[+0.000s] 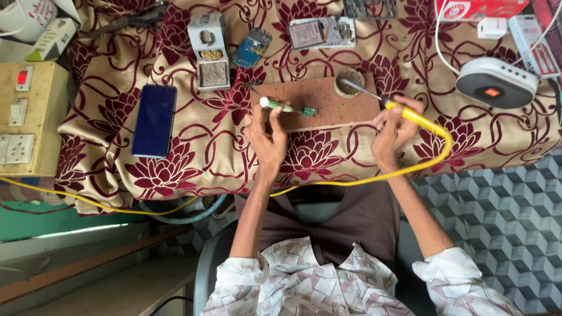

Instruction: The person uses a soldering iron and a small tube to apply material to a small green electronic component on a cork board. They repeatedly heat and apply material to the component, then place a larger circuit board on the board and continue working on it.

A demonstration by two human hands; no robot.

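Observation:
My left hand grips a green-and-white tool whose tip touches a small green circuit board on a brown wooden board. My right hand holds a yellow soldering iron. Its metal tip reaches into a small round tin at the far edge of the wooden board. The iron's yellow cord loops down across my lap and off to the left.
A dark phone lies left on the floral cloth. A soldering stand, a blue circuit board and an opened phone sit at the back. A round grey speaker is right; a switchboard is left.

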